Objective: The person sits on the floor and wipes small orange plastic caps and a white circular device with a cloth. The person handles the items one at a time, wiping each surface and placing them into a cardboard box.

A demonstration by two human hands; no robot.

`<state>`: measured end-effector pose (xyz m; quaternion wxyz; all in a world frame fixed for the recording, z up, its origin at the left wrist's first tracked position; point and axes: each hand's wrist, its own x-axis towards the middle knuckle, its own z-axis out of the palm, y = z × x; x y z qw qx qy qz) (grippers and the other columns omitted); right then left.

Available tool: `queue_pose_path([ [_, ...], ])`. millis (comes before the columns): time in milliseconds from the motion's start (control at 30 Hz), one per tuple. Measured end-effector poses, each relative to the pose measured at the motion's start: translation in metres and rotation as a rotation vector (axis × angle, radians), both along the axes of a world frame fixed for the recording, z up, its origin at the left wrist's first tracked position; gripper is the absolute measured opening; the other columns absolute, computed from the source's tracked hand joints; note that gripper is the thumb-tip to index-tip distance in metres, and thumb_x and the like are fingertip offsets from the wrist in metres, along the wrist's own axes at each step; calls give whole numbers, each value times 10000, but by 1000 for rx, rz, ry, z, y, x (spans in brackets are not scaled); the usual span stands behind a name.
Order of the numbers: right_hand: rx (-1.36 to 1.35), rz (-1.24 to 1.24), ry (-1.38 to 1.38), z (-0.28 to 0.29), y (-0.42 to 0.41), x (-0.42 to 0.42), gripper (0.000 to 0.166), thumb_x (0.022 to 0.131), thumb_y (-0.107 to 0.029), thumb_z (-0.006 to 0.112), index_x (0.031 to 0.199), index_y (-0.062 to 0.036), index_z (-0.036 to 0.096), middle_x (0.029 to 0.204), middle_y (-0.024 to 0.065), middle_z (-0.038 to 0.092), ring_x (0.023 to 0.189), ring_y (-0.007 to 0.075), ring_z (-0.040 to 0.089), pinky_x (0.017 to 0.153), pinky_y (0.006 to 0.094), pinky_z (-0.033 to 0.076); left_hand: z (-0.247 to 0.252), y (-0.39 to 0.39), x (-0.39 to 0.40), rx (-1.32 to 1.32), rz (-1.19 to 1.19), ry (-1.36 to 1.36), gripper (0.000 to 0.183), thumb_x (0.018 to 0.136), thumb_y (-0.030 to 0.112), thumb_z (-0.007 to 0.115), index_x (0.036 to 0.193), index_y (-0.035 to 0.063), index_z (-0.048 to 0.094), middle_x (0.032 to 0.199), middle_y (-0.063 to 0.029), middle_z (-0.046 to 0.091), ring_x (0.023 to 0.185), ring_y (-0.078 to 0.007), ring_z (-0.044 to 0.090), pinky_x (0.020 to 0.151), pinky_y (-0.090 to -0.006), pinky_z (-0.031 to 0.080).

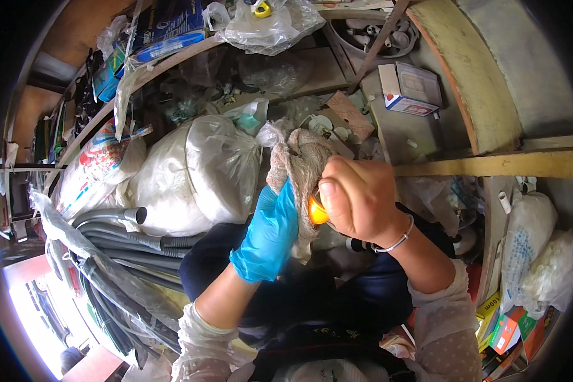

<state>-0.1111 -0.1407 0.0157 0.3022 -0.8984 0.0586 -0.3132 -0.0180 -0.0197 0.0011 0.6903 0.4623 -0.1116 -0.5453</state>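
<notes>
My left hand (270, 229), in a thin blue glove, is closed around a greyish-pink knitted rag (305, 153). The rag is bunched up and hangs down past the gloved fingers. Pressed against its right side is my bare right hand (360, 198), curled into a fist, with a bracelet at the wrist. A glossy orange object (318, 210) shows between the rag and this fist, and the fist seems to grip it. Most of that object is hidden, so its kind is unclear.
Large white plastic-wrapped bundles (191, 172) and grey corrugated hoses (138, 243) lie to the left. A small carton (410, 90) stands at upper right, by a wooden beam (487, 164). Plastic bags (530, 248) and coloured boxes (506, 329) lie at right.
</notes>
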Motion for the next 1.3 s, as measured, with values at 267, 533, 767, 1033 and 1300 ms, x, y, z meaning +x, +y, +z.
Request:
queue_pose_path([
  [267, 228, -33, -46, 8, -3, -3, 162, 837, -103, 414, 698, -28, 450, 620, 103, 469, 506, 278, 495, 454, 324, 389, 2, 5, 6, -161, -58, -197, 444, 859, 106, 492, 1267, 30, 335, 1242, -96, 431, 1116, -203, 438, 961, -313, 345],
  [533, 349, -277, 25, 2, 2, 3, 253, 888, -195, 429, 706, -20, 444, 565, 143, 448, 506, 318, 474, 474, 349, 368, 9, 8, -8, -61, -5, -327, 560, 807, 121, 584, 1266, -5, 289, 1212, -93, 408, 1114, -169, 385, 952, -304, 311],
  [767, 338, -23, -51, 1, -6, 7, 196, 855, -159, 473, 704, -33, 474, 718, 101, 510, 599, 292, 500, 508, 337, 394, 6, 3, 3, -60, 21, -374, 436, 859, 209, 529, 1214, 7, 379, 1132, -45, 454, 1025, -129, 429, 897, -264, 346],
  [1033, 322, -83, 199, 4, -9, 1, 166, 834, -156, 486, 707, -48, 490, 597, 106, 479, 477, 273, 466, 461, 339, 382, -8, -2, 8, -73, 247, -777, 503, 870, 104, 496, 1297, -7, 255, 1208, -61, 395, 1052, -123, 402, 922, -241, 310],
  [1300, 1796, 71, 270, 8, -4, -5, 374, 910, -373, 324, 626, -130, 340, 475, -59, 231, 363, 45, 188, 331, 197, 196, -1, 28, 28, -216, 304, -76, 486, 914, 225, 371, 1330, 33, 206, 1318, -118, 326, 1181, -235, 371, 995, -365, 311],
])
